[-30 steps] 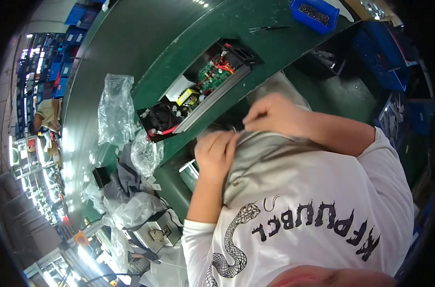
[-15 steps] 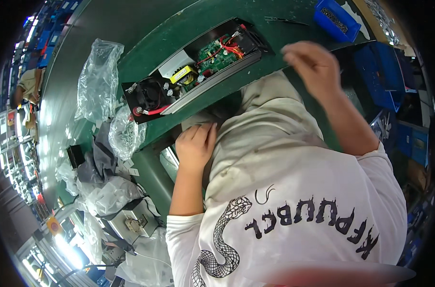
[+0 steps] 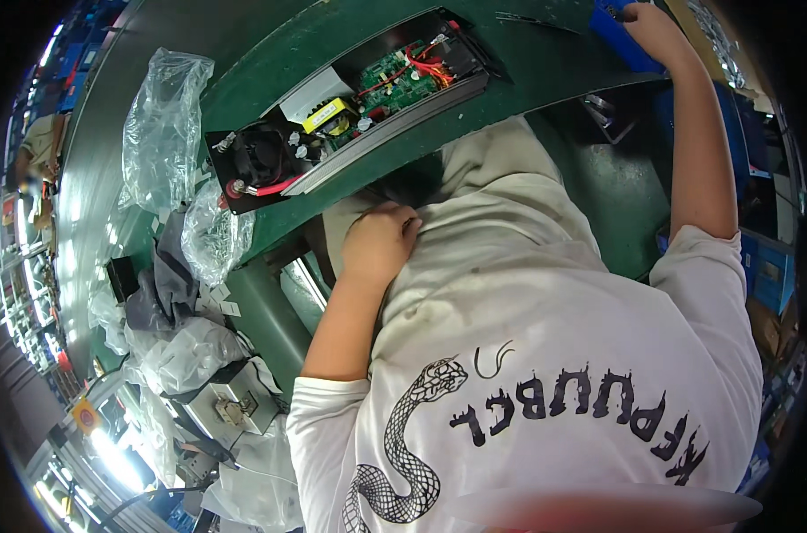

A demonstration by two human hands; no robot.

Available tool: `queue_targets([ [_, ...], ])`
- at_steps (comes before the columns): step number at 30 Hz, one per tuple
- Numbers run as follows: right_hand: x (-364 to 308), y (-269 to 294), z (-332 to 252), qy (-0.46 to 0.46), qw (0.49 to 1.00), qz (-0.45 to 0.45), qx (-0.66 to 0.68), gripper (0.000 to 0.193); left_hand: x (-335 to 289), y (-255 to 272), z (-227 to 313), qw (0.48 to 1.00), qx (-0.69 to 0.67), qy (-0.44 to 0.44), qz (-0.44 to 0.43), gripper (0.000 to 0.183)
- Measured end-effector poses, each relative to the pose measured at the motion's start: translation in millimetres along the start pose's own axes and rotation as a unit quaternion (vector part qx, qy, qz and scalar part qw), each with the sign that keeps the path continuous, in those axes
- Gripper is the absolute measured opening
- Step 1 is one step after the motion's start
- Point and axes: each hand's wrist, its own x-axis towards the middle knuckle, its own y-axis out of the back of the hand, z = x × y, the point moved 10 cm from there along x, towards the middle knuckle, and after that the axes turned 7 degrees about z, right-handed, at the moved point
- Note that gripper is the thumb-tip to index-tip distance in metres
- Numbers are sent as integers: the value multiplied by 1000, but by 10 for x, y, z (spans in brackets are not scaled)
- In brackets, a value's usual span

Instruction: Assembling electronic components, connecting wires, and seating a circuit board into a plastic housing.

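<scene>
My right hand reaches to the blue bin at the far right. Its fingers are bent together at the bin's far part, and whatever they grip there cannot be made out. On my lap lies my left hand, its fingers curled in; anything inside them is hidden. In front of me on the green bench sits an open black metal housing. It holds a round fan at the left end, a yellow-wrapped transformer, a green circuit board and red wires. Neither hand touches the housing.
Tweezers lie beyond the housing. Clear plastic bags, a dark grey cloth and a metal box are at the left. A bent metal bracket lies below the bench edge. Another person is at the far left.
My right hand has moved up and right, from beside the housing to the blue bin. My left hand has shifted slightly on my lap and curled more. The view has shifted a little.
</scene>
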Motion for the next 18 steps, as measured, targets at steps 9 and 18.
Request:
queue_targets([
  [9, 208, 109, -24, 255, 942, 195, -102, 20, -66, -145, -146, 999, 27, -8, -45, 20],
  [18, 240, 122, 277, 182, 969, 169, 5, 32, -145, 19, -30, 998, 56, 0, -12, 26],
])
